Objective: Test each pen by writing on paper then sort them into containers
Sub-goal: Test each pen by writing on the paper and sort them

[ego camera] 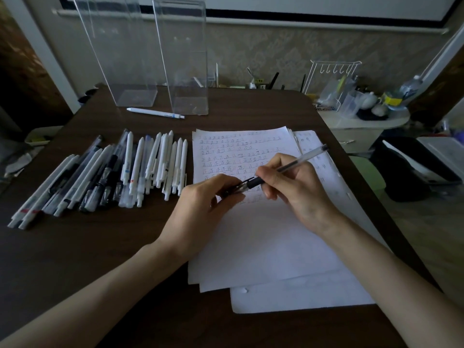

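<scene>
The right hand (296, 189) holds a clear pen (298, 160), its fingers curled around the black grip, and the back end of the pen points up and to the right. The left hand (203, 209) pinches the front end of the same pen, low over the paper (263, 247). In this dim view it is perhaps a cap there. The paper lies on the dark table (88, 259) and has rows of written marks on its upper half. Left of it lies a pile of pens (100, 177), white and black. Far back on the table stand the left container (120, 59) and the right container (185, 59), both clear and upright. One white pen (155, 113) lies just in front of them.
</scene>
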A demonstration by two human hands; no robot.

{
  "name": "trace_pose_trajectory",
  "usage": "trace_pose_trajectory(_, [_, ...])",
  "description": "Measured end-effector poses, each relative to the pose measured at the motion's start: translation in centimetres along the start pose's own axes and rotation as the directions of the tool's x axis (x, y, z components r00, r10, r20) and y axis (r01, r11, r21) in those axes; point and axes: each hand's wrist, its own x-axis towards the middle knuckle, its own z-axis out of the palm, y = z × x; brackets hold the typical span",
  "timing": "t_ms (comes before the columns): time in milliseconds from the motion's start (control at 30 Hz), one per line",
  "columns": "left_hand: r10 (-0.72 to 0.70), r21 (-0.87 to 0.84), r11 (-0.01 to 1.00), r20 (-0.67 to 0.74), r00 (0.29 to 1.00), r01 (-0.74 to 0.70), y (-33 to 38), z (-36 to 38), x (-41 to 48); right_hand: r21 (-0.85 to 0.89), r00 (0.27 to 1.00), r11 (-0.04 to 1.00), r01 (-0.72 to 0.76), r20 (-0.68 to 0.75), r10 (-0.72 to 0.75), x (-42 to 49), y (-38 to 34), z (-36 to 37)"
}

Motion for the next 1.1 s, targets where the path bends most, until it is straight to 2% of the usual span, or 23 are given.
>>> trace_pose_trajectory(167, [0.042, 0.029, 0.999, -0.061, 0.997, -0.040, -0.3, -0.4, -0.2, 0.034, 1.000, 0.999, -0.009, -0.003, 0.009, -0.1, 0.2, 1.1])
trace_pose_trajectory(267, [0.009, 0.028, 1.000, -0.069, 0.998, -0.007, -0.3, -0.2, -0.1, 0.016, 0.998, 0.998, -0.062, -0.014, 0.062, 0.3, 0.1, 1.2])
trace_pose_trajectory(400, [0.022, 0.125, 0.992, -0.089, 0.996, -0.010, -0.3, -0.9, 0.6, 0.009, 0.992, 0.992, -0.128, 0.001, 0.128, 2.5, -0.3, 2.7])
trace_pose_trajectory(500, [-0.112, 0.252, 0.950, -0.274, 0.955, 0.183, -1.4, -4.3, 1.4, -0.078, 0.993, 0.990, -0.117, 0.024, 0.120, 5.5, -1.0, 4.2])
trace_pose_trajectory(567, [-0.180, 0.397, 0.847, -0.411, 0.894, 0.353, -2.7, -7.0, 1.3, -0.199, 0.996, 0.976, -0.091, -0.015, 0.089, 7.9, -1.0, 5.1])
trace_pose_trajectory(633, [-0.213, 0.445, 0.778, -0.477, 0.852, 0.444, -3.9, -8.9, 0.5, -0.308, 0.998, 0.950, -0.056, -0.054, 0.041, 10.7, -0.5, 6.4])
trace_pose_trajectory(767, [-0.300, 0.460, 0.723, -0.462, 0.834, 0.515, -6.1, -10.1, -0.8, -0.576, 0.997, 0.817, 0.006, -0.062, -0.051, 16.1, 1.6, 9.0])
trace_pose_trajectory(933, [-0.396, 0.464, 0.653, -0.463, 0.793, 0.598, -6.9, -9.2, -0.9, -0.768, 0.996, 0.635, 0.079, 0.030, -0.088, 20.1, 4.0, 10.9])
trace_pose_trajectory(1000, [-0.360, 0.476, 0.689, -0.429, 0.829, 0.546, -7.2, -8.9, -1.0, -0.819, 0.994, 0.565, 0.101, 0.059, -0.091, 21.0, 4.8, 11.2])
trace_pose_trajectory(1100, [-0.249, 0.561, 0.731, -0.312, 0.917, 0.389, -7.8, -8.8, -0.9, -0.868, 0.996, 0.491, 0.074, 0.042, -0.075, 21.9, 5.8, 11.1])
